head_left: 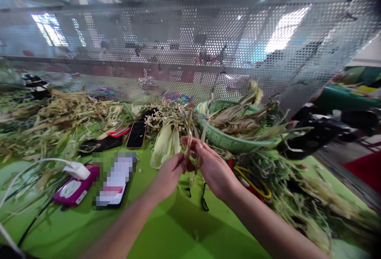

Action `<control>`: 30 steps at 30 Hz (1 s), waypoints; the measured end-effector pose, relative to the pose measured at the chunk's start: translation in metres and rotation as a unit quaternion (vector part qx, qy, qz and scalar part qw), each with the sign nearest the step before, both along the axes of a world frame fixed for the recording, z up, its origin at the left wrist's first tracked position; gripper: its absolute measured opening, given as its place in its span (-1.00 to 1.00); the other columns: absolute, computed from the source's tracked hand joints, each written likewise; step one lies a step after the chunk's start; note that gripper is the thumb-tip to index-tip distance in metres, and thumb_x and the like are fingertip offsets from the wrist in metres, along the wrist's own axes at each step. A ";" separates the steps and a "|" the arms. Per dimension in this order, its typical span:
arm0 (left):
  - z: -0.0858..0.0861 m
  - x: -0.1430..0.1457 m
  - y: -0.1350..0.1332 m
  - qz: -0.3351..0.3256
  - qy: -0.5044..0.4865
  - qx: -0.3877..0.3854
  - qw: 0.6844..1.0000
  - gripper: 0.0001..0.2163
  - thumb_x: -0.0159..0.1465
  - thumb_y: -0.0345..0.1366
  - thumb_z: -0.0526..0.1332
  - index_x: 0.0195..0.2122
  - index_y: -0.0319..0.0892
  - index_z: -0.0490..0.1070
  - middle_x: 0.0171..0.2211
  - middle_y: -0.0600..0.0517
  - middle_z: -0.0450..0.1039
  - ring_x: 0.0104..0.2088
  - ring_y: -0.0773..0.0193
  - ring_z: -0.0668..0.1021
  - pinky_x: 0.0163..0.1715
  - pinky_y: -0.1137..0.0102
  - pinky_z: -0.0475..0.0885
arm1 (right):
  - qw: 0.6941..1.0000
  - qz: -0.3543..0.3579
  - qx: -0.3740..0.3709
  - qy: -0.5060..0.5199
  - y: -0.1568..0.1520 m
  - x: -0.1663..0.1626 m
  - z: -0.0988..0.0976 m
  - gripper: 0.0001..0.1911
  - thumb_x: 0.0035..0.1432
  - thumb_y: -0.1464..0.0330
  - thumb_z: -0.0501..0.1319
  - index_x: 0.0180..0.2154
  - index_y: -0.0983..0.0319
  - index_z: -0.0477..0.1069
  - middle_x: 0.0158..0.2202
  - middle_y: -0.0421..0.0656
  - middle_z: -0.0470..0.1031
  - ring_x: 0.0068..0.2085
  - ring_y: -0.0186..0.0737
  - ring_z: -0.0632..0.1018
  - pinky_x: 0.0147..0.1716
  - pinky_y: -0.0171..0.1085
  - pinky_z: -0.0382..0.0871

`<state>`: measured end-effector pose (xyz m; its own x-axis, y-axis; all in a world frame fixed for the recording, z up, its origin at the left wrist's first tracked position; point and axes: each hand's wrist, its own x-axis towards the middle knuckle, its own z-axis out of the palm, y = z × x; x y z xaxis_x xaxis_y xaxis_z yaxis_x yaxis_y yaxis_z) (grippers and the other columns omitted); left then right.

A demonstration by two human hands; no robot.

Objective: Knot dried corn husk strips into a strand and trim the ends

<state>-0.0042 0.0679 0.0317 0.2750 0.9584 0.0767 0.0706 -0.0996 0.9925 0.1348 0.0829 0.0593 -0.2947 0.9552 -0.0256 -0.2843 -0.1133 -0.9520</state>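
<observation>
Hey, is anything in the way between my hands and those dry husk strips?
Nothing visible. The left hand and the right hand both pinch the husk strips above the green table. The pale husk bundle and the green basket lie behind, not between.

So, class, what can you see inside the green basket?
Dried corn husks and leaves fill the green basket, some spilling over its rim. Its bottom and anything beneath them are covered.

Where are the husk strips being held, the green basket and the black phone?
husk strips (189, 132), head view, on the upright dry strip.
green basket (229, 141), head view, on its front wall.
black phone (136, 135), head view, middle of its screen.
</observation>
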 end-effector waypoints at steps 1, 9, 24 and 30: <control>-0.002 0.001 0.001 0.000 -0.008 -0.013 1.000 -0.73 0.30 -0.13 0.05 -0.25 -0.19 0.43 -0.35 0.00 0.46 -0.32 0.26 0.42 -0.24 0.36 0.32 | 1.000 -0.005 0.007 0.011 0.000 0.000 0.002 -0.58 0.19 0.09 0.13 0.02 0.12 0.39 -0.04 -0.12 0.47 -0.26 -0.20 0.48 -0.45 -0.31 0.34; -0.012 0.011 0.001 -0.073 -0.129 -0.127 0.981 -0.70 0.23 -0.07 0.15 -0.21 -0.23 0.40 -0.37 -0.04 0.49 -0.40 0.28 0.51 -0.29 0.35 0.35 | 0.997 -0.028 0.044 0.065 0.001 -0.001 0.003 -0.56 0.26 0.14 0.06 0.15 0.03 0.24 0.07 -0.15 0.43 0.09 -0.15 0.42 -0.09 -0.19 0.39; -0.021 0.013 -0.004 -0.052 -0.146 -0.169 0.973 -0.62 0.20 0.01 0.17 -0.13 -0.20 0.39 -0.31 -0.01 0.38 -0.39 0.35 0.39 -0.40 0.44 0.30 | 0.995 -0.054 0.026 0.085 0.011 0.009 0.001 -0.51 0.24 0.14 0.12 0.19 -0.03 0.21 -0.03 -0.20 0.52 0.01 -0.19 0.47 0.08 -0.16 0.25; -0.020 0.014 -0.006 0.009 0.000 -0.065 0.998 -0.56 0.26 0.11 0.00 -0.31 -0.19 0.39 -0.43 0.06 0.27 -0.43 0.33 0.31 -0.45 0.42 0.20 | 0.996 -0.063 0.017 0.055 0.014 0.012 -0.005 -0.42 0.20 0.11 0.16 0.23 -0.02 0.14 -0.02 -0.18 0.52 -0.01 -0.15 0.46 0.11 -0.13 0.18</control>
